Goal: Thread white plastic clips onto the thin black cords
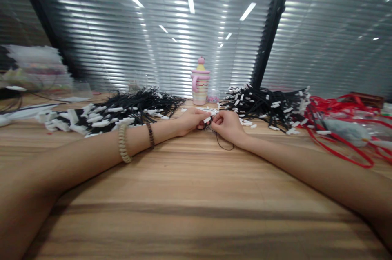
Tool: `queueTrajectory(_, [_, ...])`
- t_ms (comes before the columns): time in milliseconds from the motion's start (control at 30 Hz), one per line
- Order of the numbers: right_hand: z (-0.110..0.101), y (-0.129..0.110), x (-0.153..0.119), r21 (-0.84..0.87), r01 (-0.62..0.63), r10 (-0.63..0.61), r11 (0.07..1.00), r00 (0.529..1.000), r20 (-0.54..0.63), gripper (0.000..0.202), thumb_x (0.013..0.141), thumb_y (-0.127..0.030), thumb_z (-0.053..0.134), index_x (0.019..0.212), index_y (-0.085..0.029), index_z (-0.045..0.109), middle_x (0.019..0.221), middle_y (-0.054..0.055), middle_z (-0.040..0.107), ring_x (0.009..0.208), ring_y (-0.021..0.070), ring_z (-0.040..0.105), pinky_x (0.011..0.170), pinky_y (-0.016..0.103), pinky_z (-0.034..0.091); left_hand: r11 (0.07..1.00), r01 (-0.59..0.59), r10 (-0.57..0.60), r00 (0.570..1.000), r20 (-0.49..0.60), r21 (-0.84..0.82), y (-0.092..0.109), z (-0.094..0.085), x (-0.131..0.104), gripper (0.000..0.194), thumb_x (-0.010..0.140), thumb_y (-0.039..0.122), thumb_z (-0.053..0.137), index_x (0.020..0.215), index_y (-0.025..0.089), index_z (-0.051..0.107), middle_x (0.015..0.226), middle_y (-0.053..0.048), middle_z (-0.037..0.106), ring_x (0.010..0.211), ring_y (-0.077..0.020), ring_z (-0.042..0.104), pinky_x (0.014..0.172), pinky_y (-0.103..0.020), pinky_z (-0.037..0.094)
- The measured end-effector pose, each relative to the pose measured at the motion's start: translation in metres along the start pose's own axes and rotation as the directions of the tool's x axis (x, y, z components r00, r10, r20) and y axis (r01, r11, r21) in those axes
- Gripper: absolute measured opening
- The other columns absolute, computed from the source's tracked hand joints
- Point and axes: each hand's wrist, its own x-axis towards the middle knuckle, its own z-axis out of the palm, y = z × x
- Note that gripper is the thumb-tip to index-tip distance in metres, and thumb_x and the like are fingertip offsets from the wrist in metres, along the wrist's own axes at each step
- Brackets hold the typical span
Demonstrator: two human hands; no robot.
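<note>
Both hands meet over the middle of the wooden table (pixel 196 186). My left hand (pixel 192 121) is closed in a pinch on a black cord with a small white plastic tab (pixel 207 120). Close beside it on the right, my right hand (pixel 228 125) pinches the same thin black cord (pixel 221 143), whose loose loop hangs down toward the tabletop. Fingertips hide the exact point where the cord is gripped. More white tabs (pixel 246 122) lie around and behind the hands.
A heap of black cords with white tabs (pixel 98 119) lies left, another heap (pixel 269 103) right. Behind the hands stands a pink striped cup (pixel 200 84). Red ribbons (pixel 343 154) spread at far right; stacked clear packaging (pixel 39 68) stands at far left. Blinds (pixel 159 27) rise behind the table.
</note>
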Motion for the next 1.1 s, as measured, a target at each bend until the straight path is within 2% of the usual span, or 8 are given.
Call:
queueTrajectory(100, [0.0016, 0.0043, 0.0008, -0.060, 0.052, -0.053, 0.997, 0.998, -0.020, 0.011, 0.065, -0.025, 0.057, 0.064, -0.015, 0.061, 0.058, 0.001, 0.061, 0.054, 0.0113, 0.053, 0.050, 0.021, 0.035, 1.000, -0.006, 0.006, 1.000, -0.008, -0.006, 0.0008, 0.0013, -0.0002, 0.025, 0.072, 0.032, 0.058, 0.063, 0.009, 0.059, 0.052, 0.000, 0.050, 0.041, -0.0026, 0.036, 0.038, -0.015, 0.024])
queueTrajectory(233, [0.0032, 0.0076, 0.0015, -0.086, 0.049, -0.052, 0.995, 0.998, -0.030, 0.012, 0.065, -0.026, 0.057, 0.065, -0.015, 0.060, 0.060, 0.001, 0.061, 0.056, 0.0121, 0.053, 0.050, 0.021, 0.034, 1.000, -0.007, 0.008, 1.000, -0.028, 0.004, 0.0015, 0.0024, -0.0005, 0.024, 0.073, 0.030, 0.056, 0.062, 0.009, 0.058, 0.051, 0.000, 0.050, 0.041, -0.0028, 0.036, 0.038, -0.015, 0.024])
queueTrajectory(533, [0.0009, 0.0041, 0.0004, -0.042, 0.010, -0.012, 0.999, 0.999, -0.036, 0.013, 0.064, -0.028, 0.057, 0.064, -0.015, 0.059, 0.058, 0.000, 0.060, 0.053, 0.0108, 0.053, 0.050, 0.021, 0.033, 1.000, -0.013, 0.013, 1.000, -0.014, -0.004, -0.0004, 0.0011, 0.0001, 0.022, 0.073, 0.028, 0.055, 0.063, 0.009, 0.059, 0.051, 0.000, 0.049, 0.041, -0.0028, 0.036, 0.038, -0.015, 0.024])
queueTrajectory(833, [0.0007, 0.0034, 0.0008, -0.027, -0.024, 0.023, 0.999, 0.999, -0.032, 0.012, 0.063, -0.026, 0.057, 0.063, -0.015, 0.058, 0.057, 0.000, 0.059, 0.052, 0.0105, 0.052, 0.049, 0.021, 0.033, 1.000, -0.003, 0.002, 0.999, -0.048, -0.025, 0.0022, 0.0032, -0.0016, 0.023, 0.070, 0.031, 0.059, 0.063, 0.009, 0.059, 0.051, 0.000, 0.051, 0.041, -0.0033, 0.037, 0.038, -0.016, 0.024])
queueTrajectory(1100, [0.0009, 0.0033, 0.0003, -0.021, 0.016, -0.016, 1.000, 0.999, -0.035, 0.015, 0.065, -0.029, 0.058, 0.065, -0.014, 0.058, 0.058, 0.000, 0.060, 0.053, 0.0103, 0.052, 0.050, 0.021, 0.033, 1.000, -0.002, 0.003, 0.999, -0.037, 0.009, 0.0025, 0.0031, -0.0032, 0.027, 0.071, 0.034, 0.059, 0.065, 0.008, 0.060, 0.049, 0.000, 0.050, 0.040, -0.0031, 0.037, 0.038, -0.015, 0.023])
